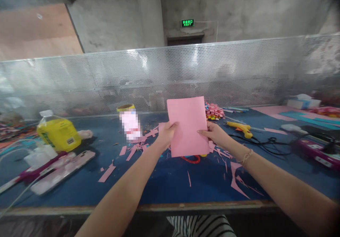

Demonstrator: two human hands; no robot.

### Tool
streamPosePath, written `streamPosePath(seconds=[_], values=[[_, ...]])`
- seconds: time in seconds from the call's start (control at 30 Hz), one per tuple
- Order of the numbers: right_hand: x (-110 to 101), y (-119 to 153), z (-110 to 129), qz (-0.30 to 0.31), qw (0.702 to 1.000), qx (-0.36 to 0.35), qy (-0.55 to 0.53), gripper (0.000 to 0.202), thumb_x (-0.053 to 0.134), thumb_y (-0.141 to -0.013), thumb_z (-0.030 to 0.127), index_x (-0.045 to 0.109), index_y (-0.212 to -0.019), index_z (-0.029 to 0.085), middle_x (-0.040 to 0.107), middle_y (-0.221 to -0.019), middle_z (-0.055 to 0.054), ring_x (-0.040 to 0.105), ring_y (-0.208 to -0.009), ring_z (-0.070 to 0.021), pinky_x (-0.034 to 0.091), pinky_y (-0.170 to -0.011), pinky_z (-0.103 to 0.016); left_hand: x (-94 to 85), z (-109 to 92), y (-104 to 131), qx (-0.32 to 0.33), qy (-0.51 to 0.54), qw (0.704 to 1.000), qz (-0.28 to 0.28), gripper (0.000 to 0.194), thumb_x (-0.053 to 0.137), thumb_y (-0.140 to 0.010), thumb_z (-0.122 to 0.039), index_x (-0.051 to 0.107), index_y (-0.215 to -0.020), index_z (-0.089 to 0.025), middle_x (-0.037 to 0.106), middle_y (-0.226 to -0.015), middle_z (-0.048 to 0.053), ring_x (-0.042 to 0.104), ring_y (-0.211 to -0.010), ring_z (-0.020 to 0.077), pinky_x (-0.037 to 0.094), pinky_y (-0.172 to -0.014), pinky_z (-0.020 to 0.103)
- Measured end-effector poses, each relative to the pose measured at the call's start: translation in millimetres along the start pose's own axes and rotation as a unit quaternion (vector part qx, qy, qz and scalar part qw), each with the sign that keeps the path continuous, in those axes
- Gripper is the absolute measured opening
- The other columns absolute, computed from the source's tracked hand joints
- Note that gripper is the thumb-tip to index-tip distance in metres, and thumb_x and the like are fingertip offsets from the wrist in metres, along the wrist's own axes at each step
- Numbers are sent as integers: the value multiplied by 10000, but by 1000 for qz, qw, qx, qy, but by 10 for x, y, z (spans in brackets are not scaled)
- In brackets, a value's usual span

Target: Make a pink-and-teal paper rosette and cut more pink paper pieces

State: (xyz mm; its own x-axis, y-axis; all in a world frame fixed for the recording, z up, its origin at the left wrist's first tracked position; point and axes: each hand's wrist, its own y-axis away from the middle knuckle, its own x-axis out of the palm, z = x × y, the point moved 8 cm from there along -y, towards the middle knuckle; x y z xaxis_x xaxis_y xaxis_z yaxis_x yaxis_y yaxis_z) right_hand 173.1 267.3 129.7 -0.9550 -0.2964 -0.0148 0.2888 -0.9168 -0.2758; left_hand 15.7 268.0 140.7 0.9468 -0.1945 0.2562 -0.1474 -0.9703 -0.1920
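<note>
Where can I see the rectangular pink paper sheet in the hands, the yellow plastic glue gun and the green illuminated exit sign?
Rectangular pink paper sheet (188, 127): head view, middle of its face.
Yellow plastic glue gun (240, 126): head view, its body.
Green illuminated exit sign (187, 23): head view, its lit panel.

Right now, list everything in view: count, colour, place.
Front paper sheet: one, pink, centre
Worktable: one, blue, below
Paper scraps: many, pink, worktable
Glue gun: one, yellow, right
Bottle: one, yellow contents, left
Phone: one, pinkish, left
Pixelated object: one, whitish, left
Loop handle: one, red, below sheet
Device: one, purple, right
Perforated panel: one, silver, behind
Exit sign: one, green, upper centre
Clutter: uncounted, multicoloured, both sides
Left hand, right hand: one each, bare, on sheet
</note>
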Motion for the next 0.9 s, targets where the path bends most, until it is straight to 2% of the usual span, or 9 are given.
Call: streamPosePath(seconds=[0.13, 0.27, 0.37, 0.47, 0.6, 0.7, 0.77, 0.83, 0.9], values=[[-2, -17, -58, 6, 1000, -5, -18, 369, 699, -598, 360, 599, -889, 157, 646, -852, -31, 593, -753, -180, 486, -654, -281, -47, -19, -8, 20, -9, 999, -29, 217, 575, -723, -250, 611, -915, -155, 663, -891, 82, 579, -933, 240, 414, -859, 390], [30, -15, -213, 29, 997, 57, -39, 387, 667, -643, 433, 591, -900, 155, 638, -807, -29, 574, -628, -139, 465, -520, -228, -164, -50, -40, 43, 32, 995, -79, 204, 564, -723, -229, 594, -912, -158, 655, -940, 79, 586, -917, 225, 425, -849, 375], [58, -16, -250, 46, 995, 72, -43, 387, 666, -645, 444, 575, -875, 147, 623, -743, -16, 551, -559, -115, 452, -474, -208, -238, -45, -66, 38, 35, 993, -102, 196, 568, -713, -221, 592, -896, -152, 658, -920, 80, 600, -871, 225, 441, -822, 374], [58, -17, -209, 43, 997, 61, -9, 372, 667, -635, 440, 562, -837, 145, 585, -628, 16, 519, -477, -99, 429, -417, -193, -256, -37, -81, 31, 25, 994, -103, 176, 566, -712, -224, 600, -865, -143, 663, -876, 83, 609, -826, 224, 448, -804, 375], [28, 7, -112, 20, 996, 40, 82, 324, 632, -663, 421, 543, -819, 151, 475, -462, 71, 370, -296, -56, 294, -281, -161, -279, -14, -88, 24, 26, 993, -110, 181, 582, -698, -242, 608, -841, -134, 665, -841, 86, 613, -792, 225, 454, -780, 376], [15, 24, -72, 32, 986, 31, 158, 282, 579, -711, 414, 546, -827, 159, 438, -407, 82, 331, -252, -58, 245, -258, -164, -288, -55, -91, 44, -16, 994, -95, 241, 603, -682, -283, 617, -874, -137, 664, -867, 85, 604, -830, 239, 446, -789, 378], [-16, 16, -32, 36, 979, 11, 203, 266, 566, -717, 417, 565, -770, 156, 459, -412, 62, 389, -285, -81, 283, -280, -179, -261, -89, -80, 51, -64, 994, -72, 276, 605, -684, -315, 623, -902, -147, 665, -880, 82, 591, -878, 252, 438, -797, 375], [-78, -6, 53, 17, 979, -28, 201, 271, 579, -701, 422, 582, -717, 151, 542, -506, 21, 500, -407, -118, 381, -366, -204, -189, -91, -51, 36, -98, 994, -35, 285, 593, -698, -332, 629, -921, -159, 669, -861, 79, 587, -890, 258, 443, -780, 371], [-173, -24, 161, -26, 988, -74, 132, 284, 613, -670, 421, 600, -754, 150, 621, -680, -20, 583, -610, -162, 463, -527, -241, -67, -80, 0, 11, -116, 993, 17, 281, 582, -709, -332, 637, -927, -164, 674, -828, 81, 592, -864, 258, 452, -747, 366]])
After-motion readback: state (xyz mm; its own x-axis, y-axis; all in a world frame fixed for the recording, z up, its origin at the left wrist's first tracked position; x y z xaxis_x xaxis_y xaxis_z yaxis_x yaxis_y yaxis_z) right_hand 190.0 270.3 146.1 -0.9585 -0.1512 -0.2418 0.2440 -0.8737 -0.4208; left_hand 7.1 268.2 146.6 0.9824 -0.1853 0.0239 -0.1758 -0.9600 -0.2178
